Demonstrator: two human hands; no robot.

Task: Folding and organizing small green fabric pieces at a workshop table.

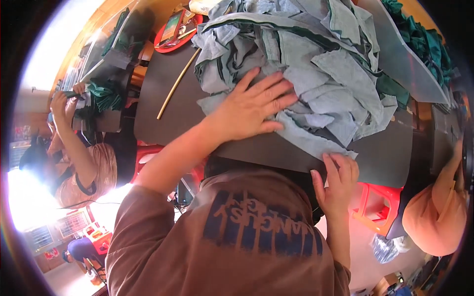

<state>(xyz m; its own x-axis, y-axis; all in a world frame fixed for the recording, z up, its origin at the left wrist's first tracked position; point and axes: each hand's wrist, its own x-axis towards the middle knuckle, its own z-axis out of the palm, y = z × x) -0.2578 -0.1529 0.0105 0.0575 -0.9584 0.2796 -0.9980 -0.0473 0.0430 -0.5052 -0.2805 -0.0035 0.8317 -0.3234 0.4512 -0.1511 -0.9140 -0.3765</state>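
Note:
A large heap of grey-blue cloth pieces point(306, 59), some edged with dark green, covers the far middle of the dark table point(158, 98). My left hand point(259, 101) lies on the near left side of the heap, its fingers spread over the fabric. At the table's near edge, my right hand point(338, 182) has its fingers bent and apart, the fingertips at the corner of a long grey cloth strip point(316, 140). That strip runs from beside my left hand toward my right. Nothing shows gripped in either hand.
Left of the heap lie a thin wooden stick point(177, 85) and a red plate point(170, 42) holding small items. A translucent panel point(419, 64) borders the right side, green cloth beyond it. Co-workers sit left and right; a red stool point(377, 207) stands below the table's right end.

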